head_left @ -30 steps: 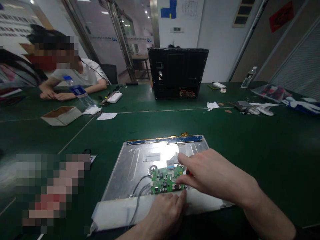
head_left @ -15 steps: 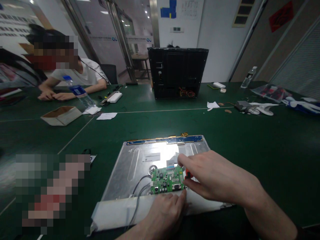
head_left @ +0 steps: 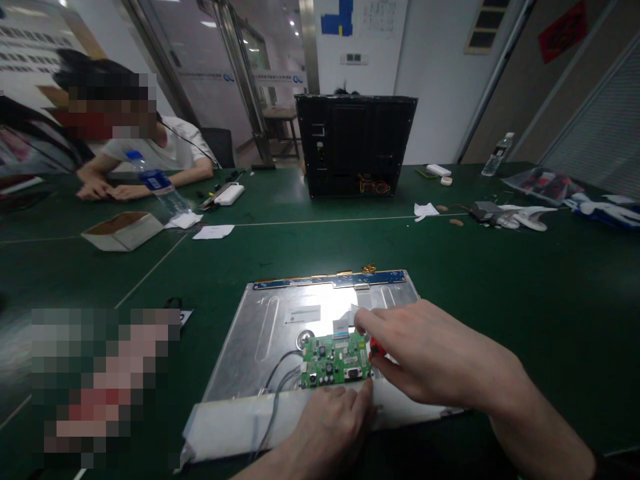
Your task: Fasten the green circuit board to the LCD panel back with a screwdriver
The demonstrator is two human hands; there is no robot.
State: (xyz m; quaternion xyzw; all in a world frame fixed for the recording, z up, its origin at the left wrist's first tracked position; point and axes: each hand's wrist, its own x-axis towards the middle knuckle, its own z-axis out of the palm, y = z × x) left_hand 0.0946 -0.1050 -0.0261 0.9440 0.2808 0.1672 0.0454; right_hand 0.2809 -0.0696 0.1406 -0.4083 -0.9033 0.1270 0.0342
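A metal display panel (head_left: 255, 333) lies on the green table, with a blue board strip (head_left: 330, 281) along its far edge. On the panel rests a green circuit board (head_left: 335, 359), with a ribbon cable at its top and grey wires at its left. My right hand (head_left: 420, 353) is closed round a red-handled tool (head_left: 376, 348) at the board's right edge; the tool's tip is hidden. My left hand (head_left: 340, 413) lies at the board's lower edge, a finger reaching its lower right corner; what its curled fingers hold, if anything, is hidden.
A black-backed monitor (head_left: 357, 143) stands across the green table (head_left: 500, 300). At the left are an open box (head_left: 123, 233), a bottle (head_left: 160, 187) and a seated person. White gloves (head_left: 520, 216), a bag and another bottle (head_left: 499, 155) lie or stand at the right.
The fingers of my right hand have shifted slightly on the red-handled tool. My left hand, the board and the panel have stayed in place.
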